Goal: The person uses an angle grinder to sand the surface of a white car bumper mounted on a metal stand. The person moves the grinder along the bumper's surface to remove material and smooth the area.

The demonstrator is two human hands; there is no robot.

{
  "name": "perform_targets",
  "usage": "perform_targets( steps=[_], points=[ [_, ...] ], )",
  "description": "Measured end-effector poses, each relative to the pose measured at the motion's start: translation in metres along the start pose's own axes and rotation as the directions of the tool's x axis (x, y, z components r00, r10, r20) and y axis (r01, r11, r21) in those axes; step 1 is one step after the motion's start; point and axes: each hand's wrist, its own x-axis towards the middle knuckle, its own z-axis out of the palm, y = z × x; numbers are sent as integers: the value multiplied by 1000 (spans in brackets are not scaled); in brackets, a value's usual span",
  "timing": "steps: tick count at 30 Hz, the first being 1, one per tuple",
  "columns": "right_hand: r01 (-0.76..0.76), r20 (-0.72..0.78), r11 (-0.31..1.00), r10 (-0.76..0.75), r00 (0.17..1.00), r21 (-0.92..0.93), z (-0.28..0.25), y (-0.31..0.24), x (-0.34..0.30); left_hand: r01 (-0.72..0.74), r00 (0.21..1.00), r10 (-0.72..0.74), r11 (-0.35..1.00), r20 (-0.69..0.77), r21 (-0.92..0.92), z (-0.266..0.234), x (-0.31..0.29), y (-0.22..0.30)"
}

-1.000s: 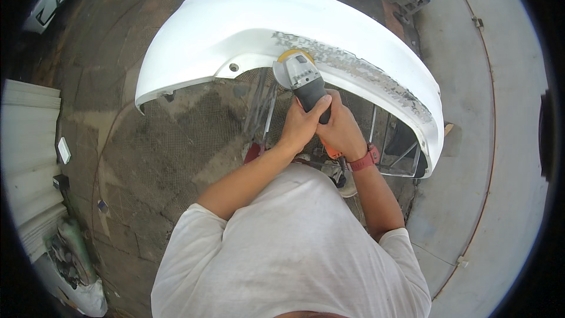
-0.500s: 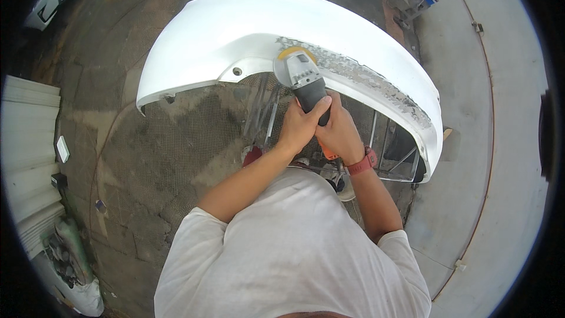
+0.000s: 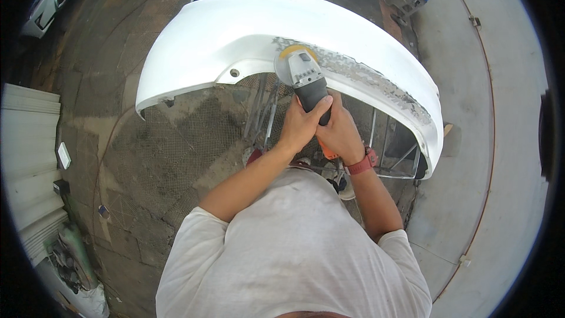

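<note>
Both my hands are wrapped round a grey and black angle grinder (image 3: pixel 310 85), its rear orange part showing below them. My left hand (image 3: pixel 303 125) grips the body from the left, and my right hand (image 3: pixel 341 132) closes on it from the right, a red watch at that wrist. The grinder's head, with a yellow disc (image 3: pixel 289 51), lies against a large white car bumper (image 3: pixel 247 17). Along the bumper's inner edge runs a scuffed grey strip (image 3: pixel 365 75) with the paint worn off. The fingers' undersides are hidden.
A metal frame stand (image 3: pixel 375 126) is under the bumper. A pale wall (image 3: pixel 459 159) with a cable runs down the right. White corrugated panels (image 3: pixel 29 141) stand at the left, above a clutter of parts. Part of a car (image 3: pixel 44 9) shows at the upper left.
The grinder and both hands stay almost in the same place on the bumper. The whole view has shifted very slightly.
</note>
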Motion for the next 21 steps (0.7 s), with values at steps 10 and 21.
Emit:
perform_targets(
  steps=[10,21],
  points=[
    [-7,28,1000,6,1000,20,1,-2,8,30,999,-31,999,37,23,-6,5,7],
    [16,86,1000,-18,996,24,7,-9,17,-8,1000,5,993,-28,-118,-14,4,5]
  ],
)
